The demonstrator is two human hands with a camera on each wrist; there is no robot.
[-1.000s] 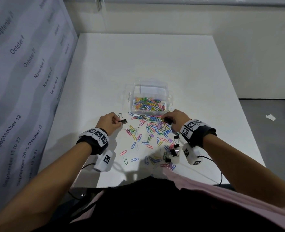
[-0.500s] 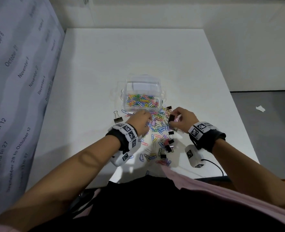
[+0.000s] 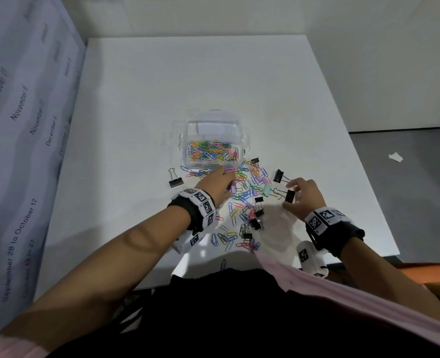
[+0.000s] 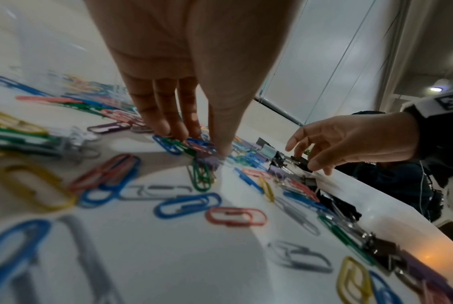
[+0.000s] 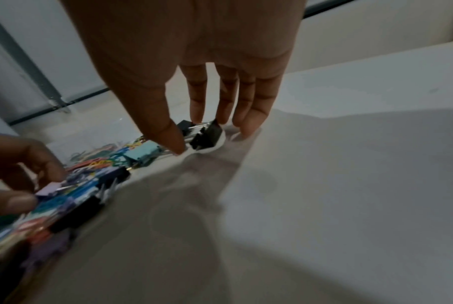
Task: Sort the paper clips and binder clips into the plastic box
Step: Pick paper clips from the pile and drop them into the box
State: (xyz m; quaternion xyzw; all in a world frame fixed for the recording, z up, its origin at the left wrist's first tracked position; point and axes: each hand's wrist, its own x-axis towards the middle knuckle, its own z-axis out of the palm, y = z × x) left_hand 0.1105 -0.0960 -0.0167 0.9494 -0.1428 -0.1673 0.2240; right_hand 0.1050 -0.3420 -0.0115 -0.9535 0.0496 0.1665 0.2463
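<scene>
A clear plastic box (image 3: 241,140) stands mid-table, its near compartment full of coloured paper clips (image 3: 212,154). Between the box and me lies a loose pile of paper clips (image 3: 242,195) mixed with several binder clips. My left hand (image 4: 199,144) reaches into the pile just in front of the box, its straight fingers (image 4: 168,125) and thumb resting on clips. My right hand (image 3: 288,200) is at the pile's right edge and pinches a black binder clip (image 5: 207,136) low over the table, thumb on one side and fingers on the other. A mint binder clip (image 3: 266,189) lies just left of it.
One black binder clip (image 3: 175,182) lies alone left of the box; another (image 3: 278,175) sits beyond my right hand. More black binder clips (image 3: 255,223) cluster near the front edge. A printed panel (image 3: 19,125) walls the table's left side. Bare white table (image 3: 317,112) extends behind and right.
My left hand let go of the black binder clip left of the box and moved right onto the pile. My right hand carried its black binder clip out to the pile's right edge.
</scene>
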